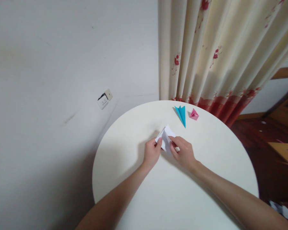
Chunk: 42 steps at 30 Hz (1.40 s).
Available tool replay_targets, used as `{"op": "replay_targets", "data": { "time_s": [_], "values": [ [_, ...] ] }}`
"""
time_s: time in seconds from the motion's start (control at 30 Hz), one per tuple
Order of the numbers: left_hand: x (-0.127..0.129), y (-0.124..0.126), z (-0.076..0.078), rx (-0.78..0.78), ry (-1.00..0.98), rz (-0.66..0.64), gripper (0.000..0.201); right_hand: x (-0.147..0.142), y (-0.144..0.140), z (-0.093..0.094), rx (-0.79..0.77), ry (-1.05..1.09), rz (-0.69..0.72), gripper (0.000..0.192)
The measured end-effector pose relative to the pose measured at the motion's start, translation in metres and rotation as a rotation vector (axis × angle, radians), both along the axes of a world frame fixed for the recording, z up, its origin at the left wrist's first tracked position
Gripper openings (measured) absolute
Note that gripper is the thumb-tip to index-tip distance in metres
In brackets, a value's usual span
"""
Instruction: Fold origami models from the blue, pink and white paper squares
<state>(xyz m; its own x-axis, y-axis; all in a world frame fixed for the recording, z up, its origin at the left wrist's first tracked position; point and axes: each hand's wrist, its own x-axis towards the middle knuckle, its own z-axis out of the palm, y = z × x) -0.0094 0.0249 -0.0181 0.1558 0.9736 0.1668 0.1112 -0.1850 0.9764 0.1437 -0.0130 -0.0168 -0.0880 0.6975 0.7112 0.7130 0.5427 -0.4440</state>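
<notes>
While both forearms reach over the round table (134,204), the left hand (151,153) and right hand (183,153) pinch white paper (166,136) mid-table, steadying its folds; beyond lie a blue fold (181,114) and pink fold (194,114), near a curtain (218,51).

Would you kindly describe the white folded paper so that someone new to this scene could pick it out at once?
Start at the round white table before the floral curtain. Near its middle, the left hand and right hand pinch the white folded paper between them. Unlike the blue folded paper and the smaller pink folded paper lying untouched near the far edge, it is white and held.
</notes>
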Motion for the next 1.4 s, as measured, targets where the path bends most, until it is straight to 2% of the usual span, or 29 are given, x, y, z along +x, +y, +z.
{"op": "replay_targets", "data": {
  "time_s": [0.1,0.2,0.33,0.43,0.7,0.8,0.93,1.03,1.1,1.2,1.3,1.4],
  "values": [
    [-0.002,-0.001,0.003,0.065,0.118,0.045,0.04,-0.003,-0.003,0.003,-0.066,0.082,-0.087,0.025],
    [-0.005,-0.003,0.006,0.188,0.269,0.101,0.042,-0.004,-0.005,0.008,-0.202,0.202,-0.182,0.027],
    [-0.006,-0.006,0.007,0.273,0.378,0.106,0.04,-0.002,-0.003,0.013,-0.339,0.325,-0.223,0.019],
    [-0.007,-0.007,0.008,0.31,0.406,0.102,0.038,0.002,0.0,0.014,-0.34,0.372,-0.256,0.022],
    [-0.013,-0.003,0.012,0.369,0.497,0.169,0.039,0.014,0.01,0.004,-0.323,0.449,-0.275,0.013],
    [-0.014,-0.004,0.016,0.399,0.534,0.153,0.038,0.016,0.012,0.001,-0.332,0.425,-0.289,0.007],
    [-0.014,-0.003,0.018,0.466,0.582,0.13,0.035,0.015,0.01,0.003,-0.288,0.345,-0.3,0.05],
    [-0.014,-0.001,0.014,0.52,0.622,0.137,0.036,0.016,0.01,0.005,-0.236,0.248,-0.322,0.069],
    [-0.014,-0.001,0.01,0.551,0.64,0.137,0.037,0.019,0.011,0.004,-0.311,0.269,-0.303,0.079],
    [-0.015,-0.002,0.005,0.58,0.65,0.117,0.038,0.025,0.017,-0.002,-0.561,0.481,-0.181,0.083],
    [-0.014,-0.003,0.004,0.584,0.648,0.086,0.038,0.03,0.022,-0.007,-0.756,0.682,-0.083,0.068],
    [-0.013,-0.005,0.005,0.582,0.638,0.062,0.038,0.029,0.023,-0.007,-0.812,0.7,-0.046,0.052]
  ]
}}
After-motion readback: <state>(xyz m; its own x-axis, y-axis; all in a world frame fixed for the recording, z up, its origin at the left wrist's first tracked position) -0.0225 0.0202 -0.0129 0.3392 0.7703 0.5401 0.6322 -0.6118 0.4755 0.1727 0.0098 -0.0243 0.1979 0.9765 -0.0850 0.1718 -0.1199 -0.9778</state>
